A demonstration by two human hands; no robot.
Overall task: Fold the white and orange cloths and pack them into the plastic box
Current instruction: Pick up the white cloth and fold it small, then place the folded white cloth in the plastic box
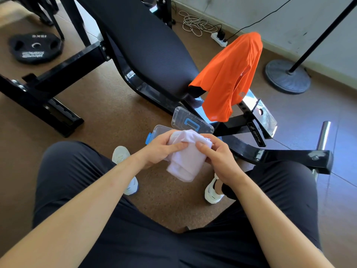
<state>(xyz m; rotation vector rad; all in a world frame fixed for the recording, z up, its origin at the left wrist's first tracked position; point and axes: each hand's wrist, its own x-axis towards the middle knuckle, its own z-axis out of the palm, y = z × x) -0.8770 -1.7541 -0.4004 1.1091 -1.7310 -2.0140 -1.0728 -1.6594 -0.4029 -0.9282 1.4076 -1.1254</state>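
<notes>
Both my hands hold a white cloth (pixel 185 161), bunched into a thick roll, in the air between my knees. My left hand (pixel 162 149) grips its left side with the thumb lying across the top. My right hand (pixel 218 155) grips the right side, thumb on top too. Just beyond the cloth, on the floor, stands the clear plastic box (pixel 159 130) with a blue latch, mostly hidden by my hands. Its clear lid (pixel 191 121) with a blue handle lies tilted behind it. An orange cloth (pixel 229 74) hangs draped over the bench frame at the upper right.
A black weight bench (pixel 143 45) fills the middle and its frame (pixel 274 153) runs to my right. A weight plate (pixel 34 47) lies on the brown floor at the upper left. A stand base (pixel 287 76) and a power strip (pixel 219 38) with cables sit by the wall.
</notes>
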